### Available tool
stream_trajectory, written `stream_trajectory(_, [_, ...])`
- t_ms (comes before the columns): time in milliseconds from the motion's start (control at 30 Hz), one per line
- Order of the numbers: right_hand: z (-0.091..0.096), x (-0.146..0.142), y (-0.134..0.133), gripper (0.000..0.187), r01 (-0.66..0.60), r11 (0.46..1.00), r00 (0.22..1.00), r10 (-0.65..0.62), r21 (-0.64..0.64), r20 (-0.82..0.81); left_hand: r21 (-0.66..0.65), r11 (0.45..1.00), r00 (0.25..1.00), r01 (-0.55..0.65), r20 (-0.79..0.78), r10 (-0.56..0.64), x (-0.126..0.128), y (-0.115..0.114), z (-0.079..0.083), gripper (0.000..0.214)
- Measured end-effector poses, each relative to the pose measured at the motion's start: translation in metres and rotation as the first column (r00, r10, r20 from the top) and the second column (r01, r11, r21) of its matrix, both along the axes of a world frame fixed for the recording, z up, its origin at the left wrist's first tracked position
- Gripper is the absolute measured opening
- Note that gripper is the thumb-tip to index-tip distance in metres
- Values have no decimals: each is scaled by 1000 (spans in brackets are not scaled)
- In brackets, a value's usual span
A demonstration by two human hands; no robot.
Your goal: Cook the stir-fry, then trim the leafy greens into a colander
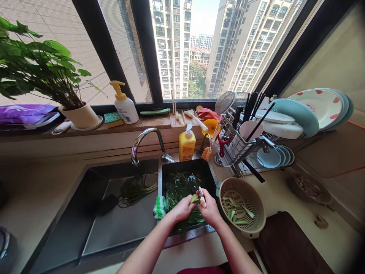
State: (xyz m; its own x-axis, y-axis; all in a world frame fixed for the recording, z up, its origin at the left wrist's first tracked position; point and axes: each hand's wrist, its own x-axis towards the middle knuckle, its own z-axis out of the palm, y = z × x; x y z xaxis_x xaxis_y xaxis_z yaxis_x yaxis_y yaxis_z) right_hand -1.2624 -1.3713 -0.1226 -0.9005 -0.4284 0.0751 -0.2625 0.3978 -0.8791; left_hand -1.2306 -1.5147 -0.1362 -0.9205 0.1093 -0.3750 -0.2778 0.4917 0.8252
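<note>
Over the right basin (212, 171), my left hand (182, 208) is closed around a pale green vegetable stalk (194, 198). Just beside it, my right hand (210, 209) grips a small knife (201, 195), its narrow dark blade pointing up and away from me. The two hands are nearly touching. Below them, dark green leafy vegetables (178, 188) lie in water in the basin. To the right, a beige colander (256, 194) holds several cut pale green pieces (248, 211). My fingertips are partly hidden.
A green and white scrubber (160, 207) sits on the divider. More greens (134, 192) lie in the left basin (114, 228). Behind are a curved faucet (148, 131) and a yellow pump bottle (187, 144). A dish rack (239, 152) and a dark board (291, 243) are on the right.
</note>
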Motion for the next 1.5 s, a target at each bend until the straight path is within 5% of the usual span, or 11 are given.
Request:
stream_trajectory(167, [-1,1,1,40,-62,998,998,61,31,26,231,967,992,-110,87,92,3,3,-4,21])
stream_trajectory(333, [0,-1,8,28,-4,1000,993,7,-31,118,532,830,978,-168,193,74,4,-3,3,37])
stream_trajectory(500, [3,0,10,33,-10,943,892,159,-332,424,659,751,951,-44,258,-170,4,-11,12,35])
stream_trajectory(633, [4,5,3,34,-18,950,908,146,-311,392,649,757,911,80,259,-319,1,-8,16,23])
stream_trajectory(800, [2,7,-6,19,121,977,971,-79,-177,223,611,792,911,-7,331,-247,-6,-2,16,14])
stream_trajectory(1133, [8,-3,3,24,208,946,949,-133,-248,286,762,637,867,-113,389,-311,-4,-16,29,39])
stream_trajectory(1267, [10,-4,5,23,227,940,945,-150,-253,290,718,688,818,-105,456,-352,4,-18,21,44])
stream_trajectory(1500, [20,-4,19,30,240,950,953,-192,-199,235,639,741,868,-206,470,-164,6,-12,20,39])
